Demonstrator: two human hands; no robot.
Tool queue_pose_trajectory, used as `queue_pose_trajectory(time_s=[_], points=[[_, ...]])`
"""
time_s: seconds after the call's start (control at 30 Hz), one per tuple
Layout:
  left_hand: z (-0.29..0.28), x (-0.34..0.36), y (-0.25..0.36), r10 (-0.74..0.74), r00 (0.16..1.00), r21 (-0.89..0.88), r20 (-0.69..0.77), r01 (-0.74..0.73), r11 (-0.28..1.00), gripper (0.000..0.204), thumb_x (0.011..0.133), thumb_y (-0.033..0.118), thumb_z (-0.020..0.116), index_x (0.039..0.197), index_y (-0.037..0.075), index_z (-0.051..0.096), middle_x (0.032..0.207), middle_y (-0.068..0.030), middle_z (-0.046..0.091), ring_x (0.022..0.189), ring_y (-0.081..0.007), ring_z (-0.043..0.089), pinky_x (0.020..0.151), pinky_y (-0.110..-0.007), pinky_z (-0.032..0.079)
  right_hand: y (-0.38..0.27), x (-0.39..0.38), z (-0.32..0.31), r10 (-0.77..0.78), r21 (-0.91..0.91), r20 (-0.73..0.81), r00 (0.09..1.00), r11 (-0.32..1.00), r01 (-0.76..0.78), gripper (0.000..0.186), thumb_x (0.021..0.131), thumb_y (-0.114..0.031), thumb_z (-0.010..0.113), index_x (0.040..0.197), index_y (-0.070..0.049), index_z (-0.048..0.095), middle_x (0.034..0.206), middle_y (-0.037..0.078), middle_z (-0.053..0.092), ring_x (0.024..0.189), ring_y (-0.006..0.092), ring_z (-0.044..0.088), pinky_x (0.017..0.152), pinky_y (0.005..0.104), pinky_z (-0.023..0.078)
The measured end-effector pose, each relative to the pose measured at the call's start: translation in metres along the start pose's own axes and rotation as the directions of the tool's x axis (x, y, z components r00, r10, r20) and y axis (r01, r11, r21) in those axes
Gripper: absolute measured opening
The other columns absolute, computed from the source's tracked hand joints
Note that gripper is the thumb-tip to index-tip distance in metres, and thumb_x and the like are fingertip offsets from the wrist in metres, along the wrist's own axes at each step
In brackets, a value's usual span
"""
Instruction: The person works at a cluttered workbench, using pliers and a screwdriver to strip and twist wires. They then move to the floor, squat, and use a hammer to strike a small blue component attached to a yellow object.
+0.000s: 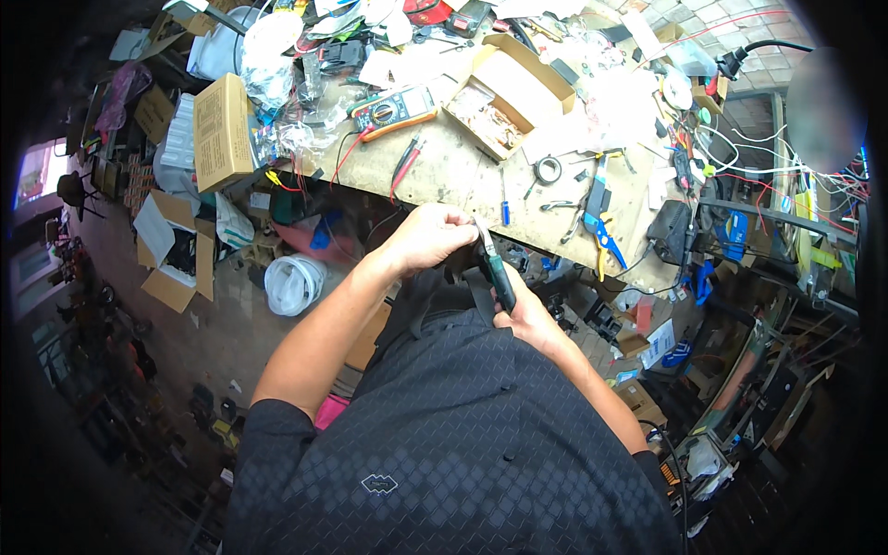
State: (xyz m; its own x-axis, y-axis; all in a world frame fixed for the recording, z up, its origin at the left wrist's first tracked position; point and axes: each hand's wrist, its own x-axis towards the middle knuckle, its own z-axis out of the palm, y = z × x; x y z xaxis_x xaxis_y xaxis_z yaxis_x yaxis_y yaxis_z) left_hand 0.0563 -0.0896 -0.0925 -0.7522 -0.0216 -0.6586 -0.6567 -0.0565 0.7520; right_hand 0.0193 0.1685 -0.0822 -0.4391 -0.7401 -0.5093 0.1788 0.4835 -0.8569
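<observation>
Dark shirt (444, 444) right up close!
Right hand (527, 314) grips a green-handled tool (499, 280); left hand (430, 238) curls at its tip, hold unclear; bench (453, 176) just beyond both.

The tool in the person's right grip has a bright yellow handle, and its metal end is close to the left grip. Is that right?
Not quite: the handle is dark with some green, not bright yellow, as the head view shows. The tool is in the right grip, its metal end close to the left grip.
</observation>
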Motion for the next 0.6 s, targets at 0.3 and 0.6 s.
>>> queue_pose_trajectory(time_s=[0.3,0.6], points=[[0.019,-0.012,0.005,0.133,0.991,-0.155,-0.027,-0.135,0.979,0.016,0.097,0.018,0.071,0.097,0.002,0.073,0.081,0.0073,0.062,0.072,-0.0003,0.049,0.063,-0.020,0.041,-0.018,-0.015,0.012,0.151,-0.085,-0.194,0.969,0.982,-0.170,0.066,0.082,0.001,0.064,0.145,-0.014,0.050,0.096,0.013,0.069,0.089,0.0278,0.072,0.083,0.0390,0.056],[0.023,-0.011,0.023,0.159,0.984,0.090,-0.077,-0.152,0.984,0.020,0.098,0.020,0.070,0.097,0.000,0.071,0.078,0.0043,0.066,0.071,-0.0022,0.053,0.065,-0.023,0.045,-0.021,-0.018,-0.014,0.124,0.221,0.060,0.990,0.966,-0.134,0.052,0.085,0.006,0.054,0.136,0.000,0.055,0.119,0.006,0.064,0.112,0.0165,0.059,0.101,0.0324,0.048]])
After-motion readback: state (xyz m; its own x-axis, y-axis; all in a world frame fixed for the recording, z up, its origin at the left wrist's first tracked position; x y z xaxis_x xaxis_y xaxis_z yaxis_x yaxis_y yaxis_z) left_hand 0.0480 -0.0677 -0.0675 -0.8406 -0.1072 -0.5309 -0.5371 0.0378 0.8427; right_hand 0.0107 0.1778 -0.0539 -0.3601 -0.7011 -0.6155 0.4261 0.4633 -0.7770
